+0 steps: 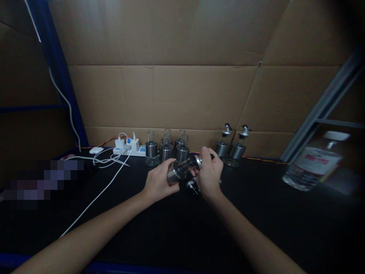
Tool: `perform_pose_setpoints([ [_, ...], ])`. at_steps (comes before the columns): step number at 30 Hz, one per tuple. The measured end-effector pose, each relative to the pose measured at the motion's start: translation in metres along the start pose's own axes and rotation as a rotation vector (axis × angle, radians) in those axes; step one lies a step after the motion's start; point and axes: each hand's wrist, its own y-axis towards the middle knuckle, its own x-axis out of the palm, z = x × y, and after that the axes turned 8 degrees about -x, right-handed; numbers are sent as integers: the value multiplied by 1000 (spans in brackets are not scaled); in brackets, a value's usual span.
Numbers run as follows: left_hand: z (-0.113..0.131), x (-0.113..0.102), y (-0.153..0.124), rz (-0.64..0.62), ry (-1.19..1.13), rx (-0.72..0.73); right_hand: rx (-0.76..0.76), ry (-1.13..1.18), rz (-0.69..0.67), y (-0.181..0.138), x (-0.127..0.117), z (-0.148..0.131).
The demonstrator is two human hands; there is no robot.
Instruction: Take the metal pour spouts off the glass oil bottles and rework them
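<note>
Several open bottles [151, 147] stand behind the held bottle [184, 169], to its left. The left hand [158, 182] has its fingers wrapped round the metal band [172, 176]. The held bottle slants above the worktop [171, 236]. Its glass seems slippery and easy to break, so that band looks best to hold. On its right, the right hand [210, 173] is bent inward, fingers closed round the spout [197, 161].

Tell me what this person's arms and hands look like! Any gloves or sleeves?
No gloves: the left hand and right hand are bare. The left forearm and right forearm show no sleeves or watch. The fingers are partly hidden, so I can't rule out rings.
</note>
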Motion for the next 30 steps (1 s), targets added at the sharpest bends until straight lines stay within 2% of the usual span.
perform_pose_setpoints([
  [12,-1,2,0,10,10,4,29,121,71,-2,4,2],
  [30,-2,3,-1,16,-4,-17,50,127,121,-7,9,-3],
])
